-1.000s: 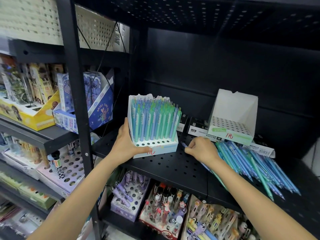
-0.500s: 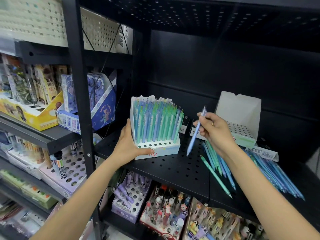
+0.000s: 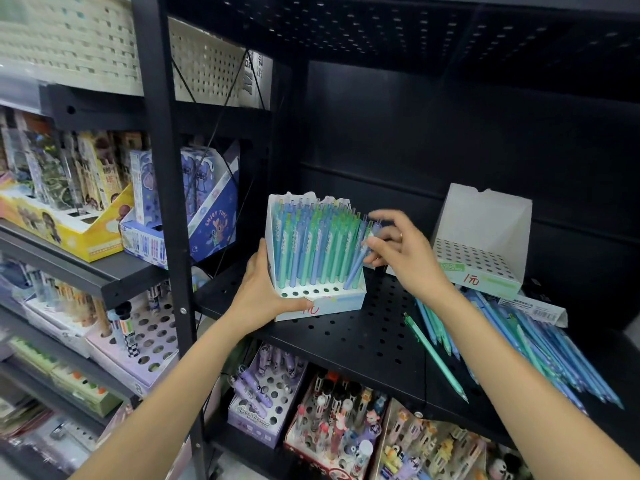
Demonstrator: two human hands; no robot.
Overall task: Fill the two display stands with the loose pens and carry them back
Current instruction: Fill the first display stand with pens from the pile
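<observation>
A white display stand (image 3: 346,304), packed with blue and green pens, sits on the black perforated shelf (image 3: 346,337). My left hand (image 3: 263,289) grips its left front corner. My right hand (image 3: 398,247) pinches a blue pen (image 3: 356,266) that leans in a hole at the stand's right side. One front row of holes is bare. A second white stand (image 3: 481,244), with no pens in it, stands to the right. Loose blue and green pens (image 3: 519,344) lie in a heap on the shelf before it, one green pen (image 3: 433,355) lying apart.
A black upright post (image 3: 166,202) rises left of the stand. The left shelves hold yellow and blue stationery boxes (image 3: 194,216). Below the shelf are trays of character pens (image 3: 329,420). A flat white packet (image 3: 533,308) lies on the pen heap.
My right hand picked a blue pen off the shelf, raised it, and carried it left into the right side of the filled stand. My left hand kept hold of the stand.
</observation>
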